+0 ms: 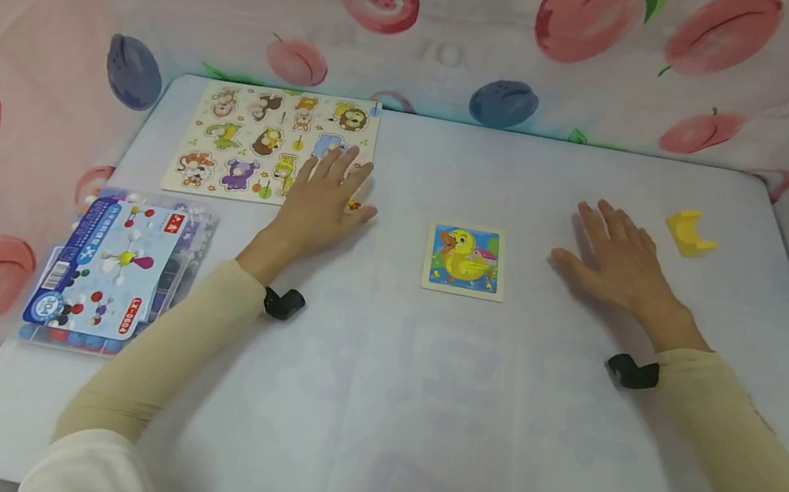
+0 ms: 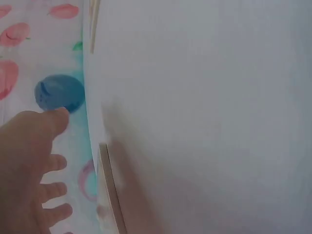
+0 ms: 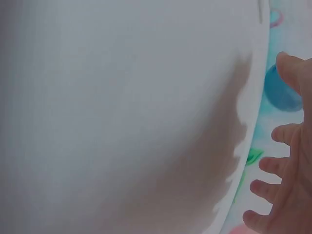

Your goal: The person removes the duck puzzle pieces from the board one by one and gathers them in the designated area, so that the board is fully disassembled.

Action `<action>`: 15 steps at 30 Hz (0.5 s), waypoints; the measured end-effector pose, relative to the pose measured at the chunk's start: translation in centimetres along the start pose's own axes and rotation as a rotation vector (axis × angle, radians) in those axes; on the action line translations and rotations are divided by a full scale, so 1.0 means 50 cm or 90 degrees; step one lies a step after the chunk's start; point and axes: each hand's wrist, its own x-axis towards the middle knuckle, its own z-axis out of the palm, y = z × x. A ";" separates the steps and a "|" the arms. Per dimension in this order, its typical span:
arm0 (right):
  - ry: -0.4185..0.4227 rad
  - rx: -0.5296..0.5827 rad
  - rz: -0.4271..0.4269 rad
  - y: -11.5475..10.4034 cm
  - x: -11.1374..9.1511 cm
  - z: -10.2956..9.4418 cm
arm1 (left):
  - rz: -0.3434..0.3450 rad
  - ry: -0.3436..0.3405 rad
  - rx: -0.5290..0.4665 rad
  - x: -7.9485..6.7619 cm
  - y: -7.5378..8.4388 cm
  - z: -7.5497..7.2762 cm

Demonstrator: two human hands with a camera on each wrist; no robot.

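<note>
My left hand [image 1: 323, 204] hovers with spread fingers over the right edge of a wooden animal puzzle board [image 1: 232, 164], holding nothing. My right hand [image 1: 615, 260], fingers also spread, is over the right part of the table and casts a shadow there. Between the hands lies a small square duck puzzle [image 1: 466, 260] in a pale wooden frame, its picture whole. Just beyond the right hand sits a yellow curved piece [image 1: 690, 233]. In the left wrist view the thumb and fingers [image 2: 57, 163] extend beside the board's edge [image 2: 113, 190].
A clear plastic case [image 1: 118, 274] with a molecule-model label and coloured balls inside stands at the table's left edge. The white table [image 1: 416, 417] meets a fruit-print cloth [image 1: 455, 28] at the back and sides. Each wrist carries a small black camera [image 1: 284, 304].
</note>
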 end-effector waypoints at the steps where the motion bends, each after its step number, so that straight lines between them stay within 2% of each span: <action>1: 0.003 0.008 -0.008 -0.007 0.002 0.000 | 0.013 0.007 -0.004 -0.001 0.007 0.001; 9: -0.027 0.110 -0.082 -0.047 0.024 0.016 | 0.121 0.025 -0.088 -0.016 0.079 0.016; 15: -0.036 0.157 -0.151 -0.089 0.037 0.033 | 0.175 -0.001 -0.159 -0.037 0.124 0.033</action>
